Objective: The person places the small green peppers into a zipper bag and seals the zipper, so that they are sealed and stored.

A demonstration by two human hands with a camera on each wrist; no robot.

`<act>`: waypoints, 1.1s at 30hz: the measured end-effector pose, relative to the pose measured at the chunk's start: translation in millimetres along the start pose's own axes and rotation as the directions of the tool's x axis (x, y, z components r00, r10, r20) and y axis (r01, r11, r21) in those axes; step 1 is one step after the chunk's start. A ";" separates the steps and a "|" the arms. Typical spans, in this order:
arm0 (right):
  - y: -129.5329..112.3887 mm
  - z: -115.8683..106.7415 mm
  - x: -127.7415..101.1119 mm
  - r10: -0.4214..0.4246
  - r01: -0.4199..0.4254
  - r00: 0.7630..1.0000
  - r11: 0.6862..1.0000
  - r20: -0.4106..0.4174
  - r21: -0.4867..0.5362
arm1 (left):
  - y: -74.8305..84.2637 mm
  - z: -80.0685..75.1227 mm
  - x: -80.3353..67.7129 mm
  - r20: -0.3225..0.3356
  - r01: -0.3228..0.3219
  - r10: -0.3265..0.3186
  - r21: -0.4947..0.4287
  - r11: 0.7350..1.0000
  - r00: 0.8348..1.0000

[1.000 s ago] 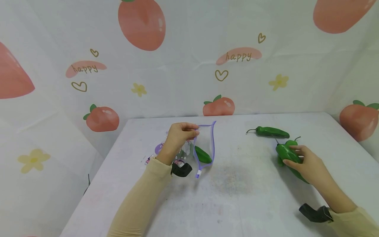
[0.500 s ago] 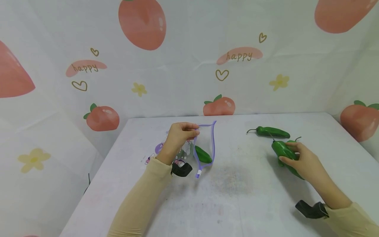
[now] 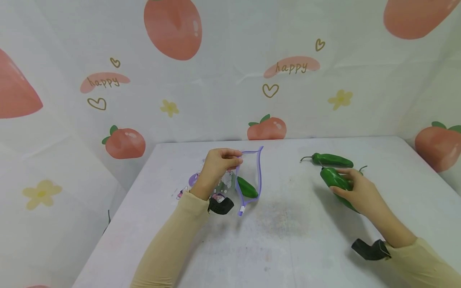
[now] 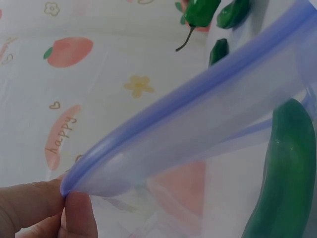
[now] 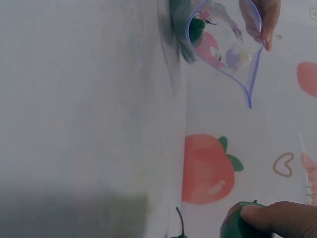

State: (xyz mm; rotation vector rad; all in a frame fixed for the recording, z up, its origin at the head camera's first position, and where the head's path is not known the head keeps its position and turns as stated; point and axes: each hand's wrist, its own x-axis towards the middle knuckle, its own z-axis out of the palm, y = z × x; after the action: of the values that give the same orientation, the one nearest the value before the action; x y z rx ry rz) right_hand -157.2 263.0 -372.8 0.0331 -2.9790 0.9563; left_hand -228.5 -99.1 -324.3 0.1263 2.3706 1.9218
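My left hand (image 3: 235,160) pinches the purple zip rim (image 4: 198,101) of a clear printed bag (image 3: 225,182) and holds its mouth open and upright on the white table (image 3: 288,236). One green pepper (image 3: 247,188) lies inside the bag, and it shows close up as that bagged pepper (image 4: 287,173) in the left wrist view. My right hand (image 3: 338,181) grips a second green pepper (image 3: 330,177) just above the table, to the right of the bag. In the right wrist view a fingertip (image 5: 280,217) presses that held pepper (image 5: 237,225), with the open bag (image 5: 225,47) far ahead.
A third green pepper (image 3: 332,160) lies on the table behind my right hand, and the stem of another pepper (image 3: 361,168) peeks out beside my hand. A peach-print cloth backdrop (image 3: 230,80) walls in the table on the far side and both flanks.
My right hand has carried its pepper leftward and a little farther back, nearer the bag. The left hand and bag have stayed still.
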 end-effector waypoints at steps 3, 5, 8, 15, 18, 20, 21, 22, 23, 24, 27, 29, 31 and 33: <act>-4.0 1.8 1.0 -0.013 0.013 1.000 1.000 -0.003 0.002 | 0.2 0.0 -0.3 0.001 0.002 -0.002 -0.004 1.000 1.000; -6.3 2.7 1.8 -0.016 0.016 1.000 1.000 -0.002 0.004 | 0.5 0.1 -0.6 0.004 -0.001 0.001 -0.008 1.000 1.000; -10.8 4.5 3.5 -0.028 0.028 1.000 1.000 -0.009 0.006 | 1.4 0.1 -0.8 0.006 -0.002 0.002 -0.008 1.000 1.000; -21.1 10.7 6.6 -0.045 0.045 0.999 0.999 0.001 0.020 | 2.6 0.5 -0.7 0.009 0.003 -0.003 -0.009 1.000 1.000; -25.7 13.8 7.4 -0.055 0.055 0.998 0.998 0.008 0.032 | 2.9 0.6 -1.2 0.009 0.003 -0.003 -0.007 1.000 1.000; -28.2 16.1 8.3 -0.065 0.065 0.998 0.997 0.013 0.043 | 2.9 0.7 -1.3 0.009 0.002 -0.002 -0.006 1.000 1.000; -29.4 17.3 8.6 -0.072 0.071 0.997 0.996 0.014 0.046 | 2.9 0.8 -1.3 0.009 0.002 -0.002 -0.005 1.000 1.000; -30.6 18.6 8.8 -0.077 0.077 0.997 0.996 0.015 0.052 | 2.8 0.9 -1.1 0.008 0.002 -0.002 -0.004 1.000 1.000; -31.9 19.9 9.0 -0.082 0.081 0.996 0.995 0.017 0.057 | 2.7 1.0 -1.0 0.008 0.003 -0.003 -0.003 1.000 1.000; -33.1 21.3 9.1 -0.087 0.086 0.996 0.994 0.020 0.061 | 2.6 1.1 -0.9 0.007 0.004 -0.004 -0.002 1.000 1.000; -36.0 25.5 8.7 -0.107 0.105 0.994 0.992 0.022 0.073 | 2.8 1.5 -0.8 0.006 0.009 -0.009 -0.002 1.000 1.000; -38.4 28.2 8.3 -0.114 0.112 0.993 0.991 0.025 0.078 | 2.4 1.5 -0.6 0.005 0.010 -0.009 -0.003 1.000 1.000; -40.1 30.8 7.7 -0.119 0.116 0.993 0.990 0.027 0.084 | 2.2 1.6 -0.3 0.005 0.009 -0.009 -0.004 1.000 1.000; -41.7 33.2 7.2 -0.123 0.119 0.992 0.989 0.029 0.093 | 1.7 1.6 0.1 0.005 0.006 -0.006 -0.001 1.000 1.000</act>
State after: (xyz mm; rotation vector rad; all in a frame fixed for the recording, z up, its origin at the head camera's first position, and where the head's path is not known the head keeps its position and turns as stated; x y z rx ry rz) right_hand -163.7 209.5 -375.4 0.2313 -2.9223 1.0859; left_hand -228.3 -97.2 -323.0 0.1227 2.3639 1.9183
